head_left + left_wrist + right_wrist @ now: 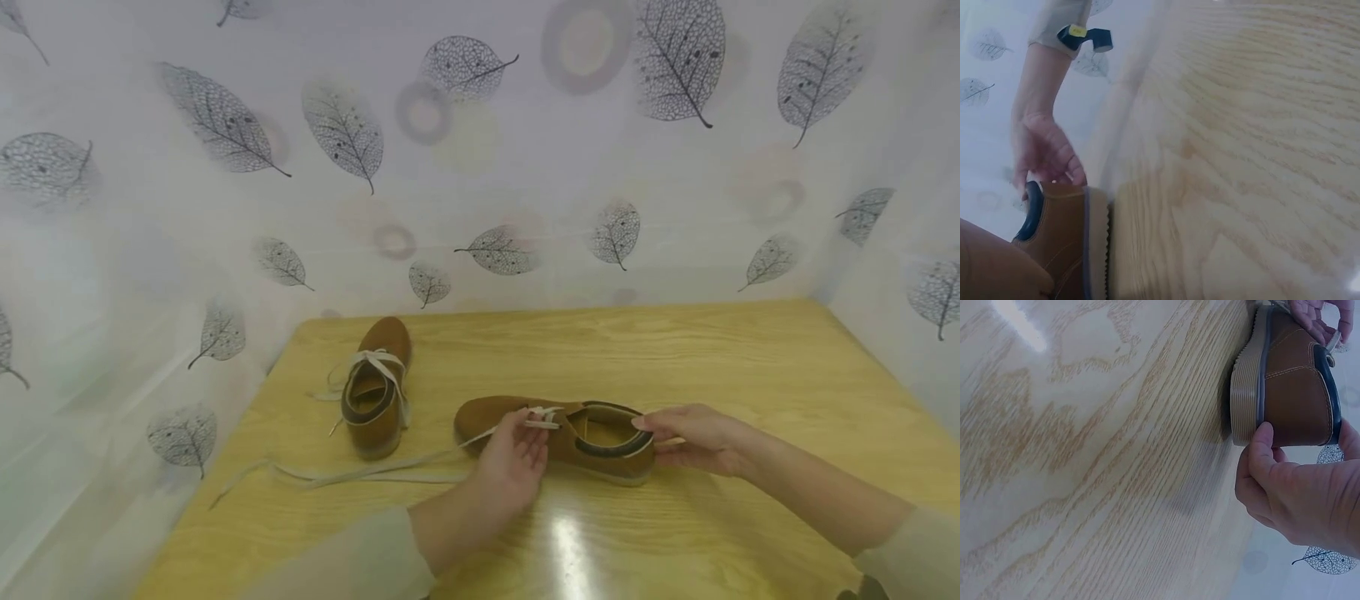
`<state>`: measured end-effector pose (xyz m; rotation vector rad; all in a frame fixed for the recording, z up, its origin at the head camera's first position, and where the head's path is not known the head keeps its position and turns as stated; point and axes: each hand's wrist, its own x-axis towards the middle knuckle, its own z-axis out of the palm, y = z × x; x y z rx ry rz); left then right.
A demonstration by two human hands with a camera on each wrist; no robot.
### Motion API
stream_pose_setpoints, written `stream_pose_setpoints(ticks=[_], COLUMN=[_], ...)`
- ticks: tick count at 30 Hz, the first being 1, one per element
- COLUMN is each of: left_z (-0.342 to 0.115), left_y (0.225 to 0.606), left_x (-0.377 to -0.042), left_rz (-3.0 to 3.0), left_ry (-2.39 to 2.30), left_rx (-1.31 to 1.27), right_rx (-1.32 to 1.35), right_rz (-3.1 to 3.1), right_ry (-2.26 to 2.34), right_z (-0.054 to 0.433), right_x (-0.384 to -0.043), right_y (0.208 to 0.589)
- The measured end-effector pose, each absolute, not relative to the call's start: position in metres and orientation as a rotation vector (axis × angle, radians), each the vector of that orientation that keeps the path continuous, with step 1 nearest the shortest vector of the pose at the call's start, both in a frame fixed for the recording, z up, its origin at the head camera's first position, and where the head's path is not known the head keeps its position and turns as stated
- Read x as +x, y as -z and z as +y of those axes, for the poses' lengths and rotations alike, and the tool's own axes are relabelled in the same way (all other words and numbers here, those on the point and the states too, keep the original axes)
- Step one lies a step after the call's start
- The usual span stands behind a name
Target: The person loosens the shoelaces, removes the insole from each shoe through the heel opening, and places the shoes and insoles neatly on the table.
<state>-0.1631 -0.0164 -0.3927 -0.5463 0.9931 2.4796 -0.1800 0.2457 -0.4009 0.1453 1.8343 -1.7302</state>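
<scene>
A brown leather shoe (600,462) with a dark padded collar lies sideways on the table, toe to the left. At its heel, my right hand (697,437) holds the shoe, thumb at the collar and fingers low on the back, near the sole in the right wrist view. My left hand (513,462), palm turned up, pinches the pale shoelace (543,423) over the tongue; its fingers partly hide the lacing. One long loose lace trails left across the table. The heel (1063,219) also shows in the left wrist view.
A matching brown shoe (382,433) with its lace tied in a bow stands to the left, toe pointing away. The wooden table (712,358) is bordered by a leaf-printed white sheet (525,183) at the back and sides.
</scene>
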Motion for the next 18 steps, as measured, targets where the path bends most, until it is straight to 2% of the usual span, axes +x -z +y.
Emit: stream_pose_setpoints(ticks=[9, 18], left_z=[-0.019, -0.020], left_y=[0.386, 0.394], left_x=[-0.175, -0.183], left_rz=[0.669, 0.576], left_ry=[-2.588, -2.670], left_rx=[-0.532, -0.366], right_rx=[0.138, 0.153], right_rz=[1.850, 1.828], right_ry=[1.711, 1.731], right_z=[0.247, 0.244], right_x=[-0.181, -0.182], right_y=[0.402, 0.399])
